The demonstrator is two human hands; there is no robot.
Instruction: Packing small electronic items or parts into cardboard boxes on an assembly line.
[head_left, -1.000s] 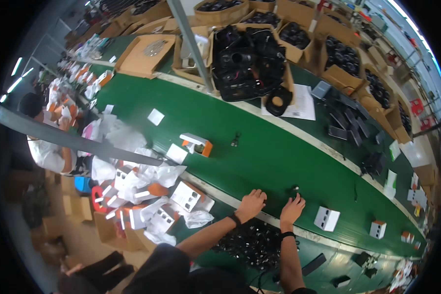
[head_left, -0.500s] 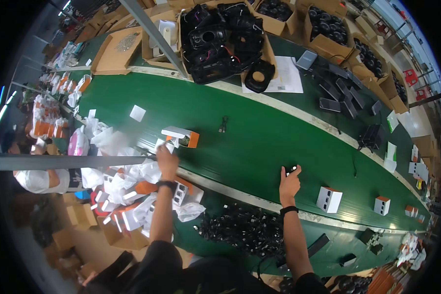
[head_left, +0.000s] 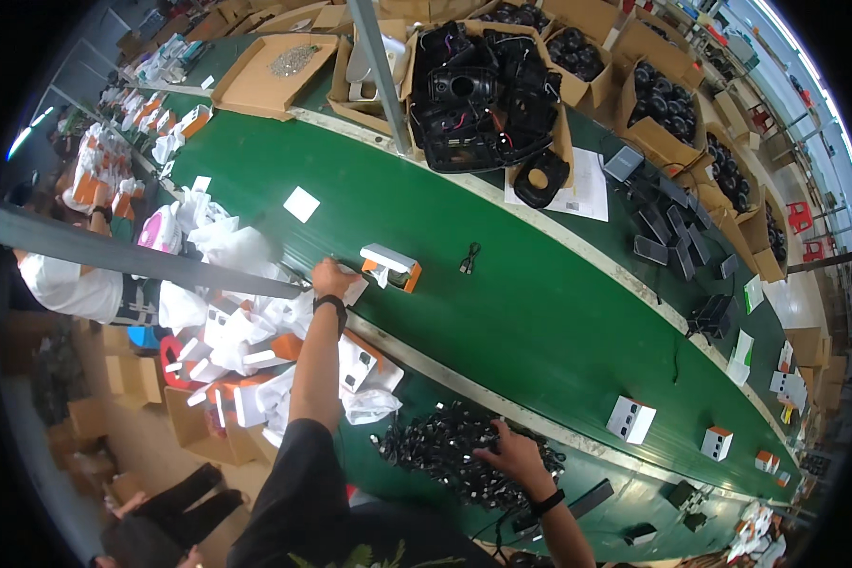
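My left hand point(head_left: 334, 279) is closed on a flat white card point(head_left: 355, 291) at the near edge of the green belt. Just right of it lies an opened white and orange box point(head_left: 389, 267), with a bit of white plastic at its near side. My right hand point(head_left: 523, 461) hovers over or touches a heap of black cables point(head_left: 445, 452), its thumb and forefinger apart; no held thing shows in it. Farther along the belt rest a tied black cable point(head_left: 469, 258) and a white square card point(head_left: 302, 204).
White plastic bags and boxes point(head_left: 241, 336) crowd the near left, under a grey metal bar point(head_left: 142, 260). Closed boxes point(head_left: 630, 419) stand on the belt at right. Across it are a carton of black housings point(head_left: 483, 99) and dark rectangular devices point(head_left: 672, 222). A co-worker point(head_left: 80, 284) is at left.
My right hand has come back from above the belt to the cable heap, and the small dark thing it held no longer shows. My left hand remains by the opened box. The view has shifted.
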